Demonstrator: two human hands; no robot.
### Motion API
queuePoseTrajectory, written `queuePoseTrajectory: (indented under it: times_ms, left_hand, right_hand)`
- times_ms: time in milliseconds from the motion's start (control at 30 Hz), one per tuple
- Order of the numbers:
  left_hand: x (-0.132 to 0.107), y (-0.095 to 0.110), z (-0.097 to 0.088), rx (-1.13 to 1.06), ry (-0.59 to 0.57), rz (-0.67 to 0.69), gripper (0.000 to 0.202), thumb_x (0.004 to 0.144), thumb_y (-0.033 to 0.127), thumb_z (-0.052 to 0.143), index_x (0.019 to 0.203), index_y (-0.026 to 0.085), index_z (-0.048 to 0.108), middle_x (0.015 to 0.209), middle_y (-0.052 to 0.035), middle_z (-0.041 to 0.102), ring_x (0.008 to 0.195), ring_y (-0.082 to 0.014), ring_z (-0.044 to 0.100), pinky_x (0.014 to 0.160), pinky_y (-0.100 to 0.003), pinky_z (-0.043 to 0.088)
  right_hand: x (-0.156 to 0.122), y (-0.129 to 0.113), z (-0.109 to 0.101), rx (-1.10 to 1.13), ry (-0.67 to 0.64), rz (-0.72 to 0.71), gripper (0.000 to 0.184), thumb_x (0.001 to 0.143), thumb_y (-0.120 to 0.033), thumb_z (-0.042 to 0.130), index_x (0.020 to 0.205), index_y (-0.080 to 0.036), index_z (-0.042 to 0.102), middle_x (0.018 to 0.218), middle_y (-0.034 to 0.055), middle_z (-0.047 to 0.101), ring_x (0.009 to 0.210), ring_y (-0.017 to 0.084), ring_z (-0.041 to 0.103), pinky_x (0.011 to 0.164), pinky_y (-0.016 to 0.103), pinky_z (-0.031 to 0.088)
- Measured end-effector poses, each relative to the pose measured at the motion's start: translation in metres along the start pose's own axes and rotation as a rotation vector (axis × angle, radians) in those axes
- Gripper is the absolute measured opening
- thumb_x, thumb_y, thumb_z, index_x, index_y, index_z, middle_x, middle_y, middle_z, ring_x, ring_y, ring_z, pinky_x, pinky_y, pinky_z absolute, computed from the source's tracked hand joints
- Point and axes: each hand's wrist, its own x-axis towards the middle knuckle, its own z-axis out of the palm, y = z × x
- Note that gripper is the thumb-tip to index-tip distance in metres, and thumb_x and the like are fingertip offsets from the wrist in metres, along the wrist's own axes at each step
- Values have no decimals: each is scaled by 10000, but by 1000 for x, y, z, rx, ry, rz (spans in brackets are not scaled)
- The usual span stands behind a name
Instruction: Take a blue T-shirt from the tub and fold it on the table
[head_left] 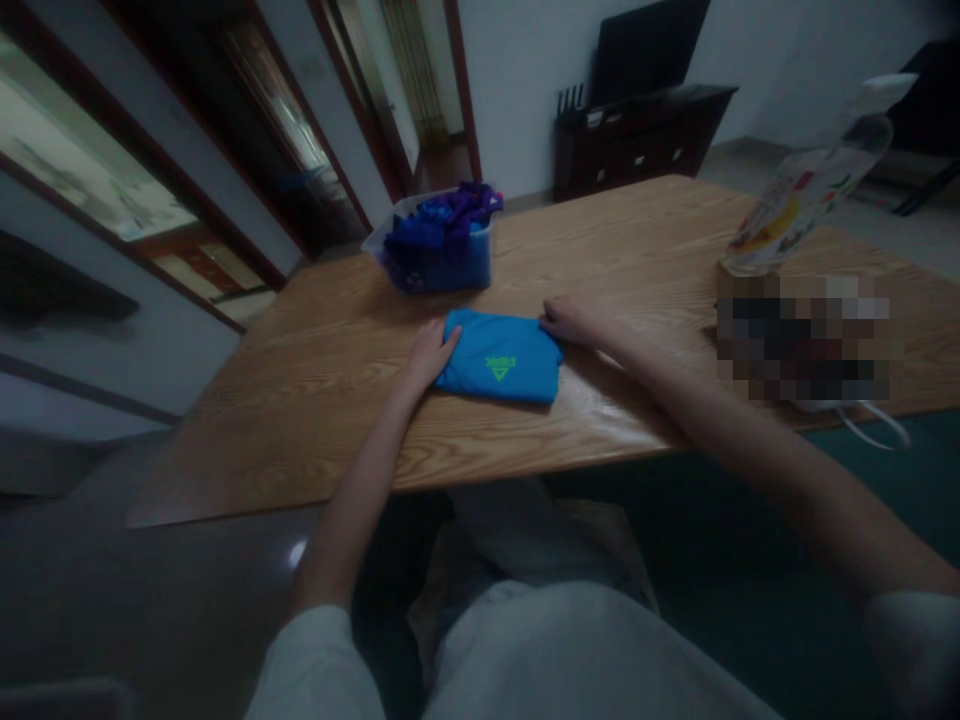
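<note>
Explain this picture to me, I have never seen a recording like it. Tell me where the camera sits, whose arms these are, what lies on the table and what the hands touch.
There is no machine here. A person wears one camera on the head, looking forward and down, so the two bare arms reaching in from below are that person's own. The left hand lies flat on the left edge of a folded blue cloth with a green mark on it. The right hand touches the cloth's far right corner; whether it pinches it is hard to tell. The cloth lies on a wooden table. Behind it stands a clear plastic box filled with blue and purple cloth. At the right stands a bottle with a colourful label. A dark cabinet is against the far wall.
</note>
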Motion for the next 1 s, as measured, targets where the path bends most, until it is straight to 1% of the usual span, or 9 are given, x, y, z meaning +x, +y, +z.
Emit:
queuePoseTrajectory:
  times_ms: [167, 300, 367, 433, 533, 733, 833, 900, 1000]
  left_hand:
    - [-1, 6, -4, -15, -18, -28, 501, 1150, 588, 442, 1201, 187, 739, 1248, -167, 744, 1260, -331, 669, 1192, -508, 506]
    - [-1, 9, -6, -55, -45, -59, 446, 1118, 583, 537, 1168, 192, 744, 1235, -159, 748, 1246, -337, 679, 1180, -506, 510]
    - [0, 8, -5, -100, -45, -63, 399, 1099, 562, 586, 1183, 204, 743, 1259, -145, 759, 1245, -325, 686, 1171, -488, 520]
    - [1, 8, -4, -158, -36, -61, 364, 1085, 529, 620, 1215, 209, 738, 1283, -133, 771, 1232, -309, 699, 1148, -465, 537]
    - [1, 12, -4, -192, -13, -47, 326, 1067, 479, 655, 1220, 203, 734, 1270, -125, 785, 1187, -298, 718, 1106, -440, 558]
    - [-6, 35, -16, -28, 92, 4, 238, 1074, 384, 640, 1217, 214, 727, 1258, -135, 779, 1207, -321, 707, 1117, -464, 549]
    - [-13, 51, -22, 26, 122, 61, 228, 1069, 329, 638, 1255, 225, 719, 1285, -141, 780, 1238, -338, 701, 1149, -503, 531]
    - [-19, 66, -24, 40, 126, 146, 249, 1044, 281, 667, 1283, 229, 715, 1312, -139, 782, 1290, -340, 688, 1202, -523, 495]
    - [-29, 92, -22, 32, 22, 351, 308, 996, 211, 709, 1303, 240, 710, 1339, -109, 787, 1325, -311, 688, 1267, -517, 445]
  right_hand:
    - [3, -3, 6, -8, 32, -51, 481, 1127, -361, 430, 1347, -83, 756, 1329, 263, 780, 1124, 368, 766, 923, 404, 516]
    - [2, -10, 4, 2, 36, -104, 562, 1179, -373, 295, 1329, -90, 757, 1310, 254, 786, 1142, 367, 758, 951, 418, 513]
    - [1, -14, 3, 19, 50, -120, 596, 1197, -421, 266, 1309, -105, 758, 1299, 241, 794, 1153, 351, 756, 957, 401, 509]
    - [-1, -17, 3, 37, 63, -119, 590, 1197, -479, 301, 1307, -114, 751, 1298, 236, 796, 1146, 341, 756, 945, 382, 509]
    - [-2, -19, 4, 43, 72, -118, 529, 1183, -489, 378, 1321, -124, 734, 1295, 229, 796, 1114, 334, 759, 917, 370, 511]
    - [-3, -18, 5, 47, 70, -141, 517, 1177, -482, 381, 1318, -130, 733, 1270, 227, 798, 1083, 335, 763, 886, 383, 516]
    - [-5, -18, 2, 50, 75, -153, 514, 1176, -478, 383, 1310, -126, 733, 1267, 230, 797, 1068, 338, 766, 874, 387, 513]
    - [-7, -19, 1, 56, 77, -155, 510, 1179, -470, 378, 1308, -125, 730, 1272, 229, 797, 1074, 334, 765, 873, 382, 507]
    - [-9, -20, -1, 61, 67, -154, 441, 1161, -420, 437, 1332, -124, 717, 1296, 225, 791, 1118, 334, 761, 879, 368, 496]
